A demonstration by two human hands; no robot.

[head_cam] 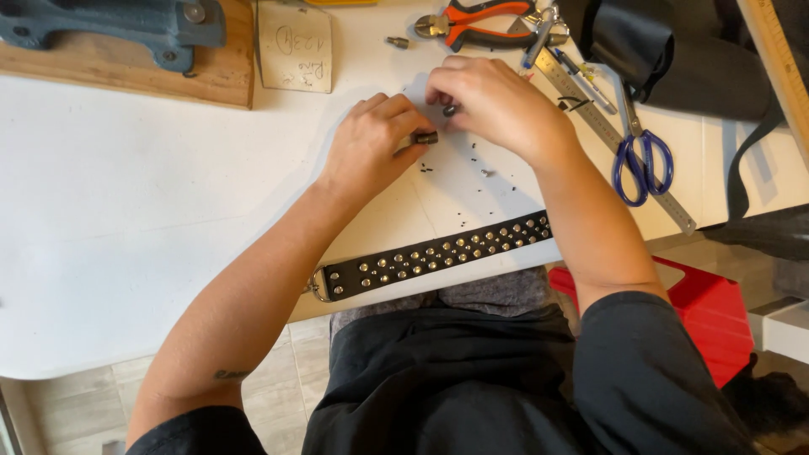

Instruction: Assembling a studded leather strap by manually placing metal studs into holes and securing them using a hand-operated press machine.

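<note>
Single head-worn view, which looked steeply down from above the person's lap onto the table (126,219), facing away from the body. It sat close: forearms filled the lower frame, and the fingers (404,114) lay just above centre.

Blue scissors (642,160), steel ruler (619,139), orange pliers (472,24), studded strap (438,253).

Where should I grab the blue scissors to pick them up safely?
By the blue handle loops, coming from the table's near edge. The scissors lie flat beside the metal ruler, loops toward the person, and the closed blades point away toward the clutter at the back, so the loops are the free, blunt end.
</note>
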